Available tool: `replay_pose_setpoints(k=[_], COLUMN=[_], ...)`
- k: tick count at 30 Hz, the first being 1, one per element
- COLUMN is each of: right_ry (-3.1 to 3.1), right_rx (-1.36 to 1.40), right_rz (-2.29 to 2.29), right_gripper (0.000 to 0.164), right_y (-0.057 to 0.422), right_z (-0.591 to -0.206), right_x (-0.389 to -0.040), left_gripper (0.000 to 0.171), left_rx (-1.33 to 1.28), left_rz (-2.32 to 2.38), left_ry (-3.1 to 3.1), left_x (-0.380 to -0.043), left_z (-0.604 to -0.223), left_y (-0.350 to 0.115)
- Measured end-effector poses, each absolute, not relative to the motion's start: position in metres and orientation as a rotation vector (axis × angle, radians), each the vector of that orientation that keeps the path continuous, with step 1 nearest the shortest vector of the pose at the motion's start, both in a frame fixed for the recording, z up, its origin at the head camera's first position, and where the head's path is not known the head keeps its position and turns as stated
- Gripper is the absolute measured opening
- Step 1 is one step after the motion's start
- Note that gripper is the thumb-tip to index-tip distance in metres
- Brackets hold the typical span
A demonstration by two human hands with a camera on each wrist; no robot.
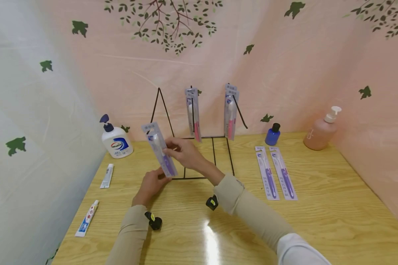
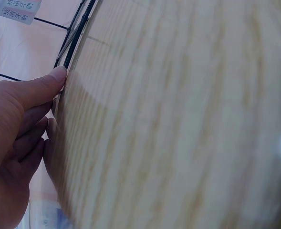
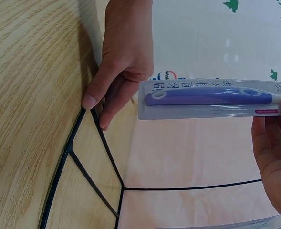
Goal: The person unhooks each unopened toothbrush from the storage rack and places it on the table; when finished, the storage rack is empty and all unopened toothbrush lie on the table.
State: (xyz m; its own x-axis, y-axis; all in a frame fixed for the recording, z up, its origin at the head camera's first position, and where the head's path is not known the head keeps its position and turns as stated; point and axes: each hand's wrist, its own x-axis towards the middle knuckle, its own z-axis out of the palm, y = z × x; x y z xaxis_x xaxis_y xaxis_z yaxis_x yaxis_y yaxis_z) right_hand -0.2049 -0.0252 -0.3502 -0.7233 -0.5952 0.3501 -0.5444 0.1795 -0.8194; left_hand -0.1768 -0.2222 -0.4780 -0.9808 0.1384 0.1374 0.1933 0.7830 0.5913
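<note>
My right hand (image 1: 185, 152) pinches a purple toothbrush in a clear blister pack (image 1: 159, 151) by its edge, tilted in front of the left peak of a black wire display rack (image 1: 213, 154). A dark bit shows at the pack's hanging hole. In the right wrist view the purple handle (image 3: 207, 96) points toward my other hand. That left hand (image 1: 152, 184) grips the rack's front left corner, thumb and fingers about the wire. Packs with pink toothbrushes hang on the middle hook (image 1: 194, 116) and the right hook (image 1: 231, 114).
Two packed purple toothbrushes (image 1: 268, 176) lie side by side on the wooden table right of the rack. Behind them stand a blue bottle (image 1: 272, 135) and a pink pump bottle (image 1: 320, 132). At left are a white handwash bottle (image 1: 117, 141) and two toothpaste tubes (image 1: 87, 219).
</note>
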Motion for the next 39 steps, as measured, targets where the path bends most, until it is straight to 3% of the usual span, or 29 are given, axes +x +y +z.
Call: replay_pose_setpoints(k=[16,24,39], right_ry=[2.326,2.358,2.388], right_rx=[-1.216,-1.245,-1.265], right_rz=[-1.621,-1.627,-1.601], right_gripper=[0.025,0.022,0.02], right_y=[-0.01,0.009,0.061], right_z=[-0.35,-0.35,-0.362], right_x=[-0.194,-0.188,-0.178], left_gripper=[0.037,0.044,0.043], left_rx=[-0.293,-0.231,-0.282], left_rz=[-0.887,-0.956,-0.988], left_ry=[-2.874,-2.921,-2.874], left_x=[-0.178,-0.178,-0.175], left_z=[-0.482,-0.478,-0.476], left_y=[-0.222,-0.222,-0.221])
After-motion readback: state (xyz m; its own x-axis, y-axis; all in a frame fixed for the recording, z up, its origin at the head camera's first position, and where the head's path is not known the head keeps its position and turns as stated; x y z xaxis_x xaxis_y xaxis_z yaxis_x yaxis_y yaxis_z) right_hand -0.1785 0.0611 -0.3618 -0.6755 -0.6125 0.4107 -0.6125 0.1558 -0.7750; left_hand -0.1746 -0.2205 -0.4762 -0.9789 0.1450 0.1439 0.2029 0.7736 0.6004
